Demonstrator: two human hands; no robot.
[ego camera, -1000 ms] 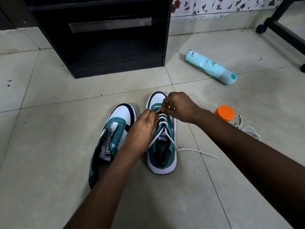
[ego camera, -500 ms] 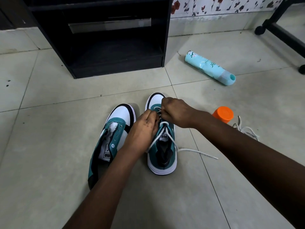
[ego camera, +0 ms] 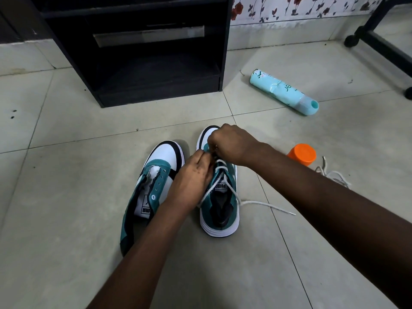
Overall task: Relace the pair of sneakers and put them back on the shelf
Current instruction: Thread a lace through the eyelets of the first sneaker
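Note:
Two teal, white and black sneakers stand side by side on the tiled floor. The left sneaker (ego camera: 153,188) has bare eyelets and no lace. The right sneaker (ego camera: 220,208) carries a white lace (ego camera: 265,205) crossed over its tongue, one end trailing right across the floor. My left hand (ego camera: 191,181) pinches the lace at the lower eyelets on the shoe's left side. My right hand (ego camera: 231,143) is curled over the toe end and pinches the lace there. The fingertips of both hands meet and hide the eyelets. A second white lace (ego camera: 334,175) lies loose at the right.
A black shelf unit (ego camera: 138,52) with an open bottom compartment stands straight ahead on the floor. A light blue bottle (ego camera: 283,91) lies on its side to the right. An orange lid (ego camera: 302,153) sits near my right forearm. A black wheeled frame (ego camera: 379,43) crosses the far right.
Both hands stay on the right sneaker's lace. My right hand has shifted slightly toward the left hand and curled tighter over the toe end; the shoes have not moved.

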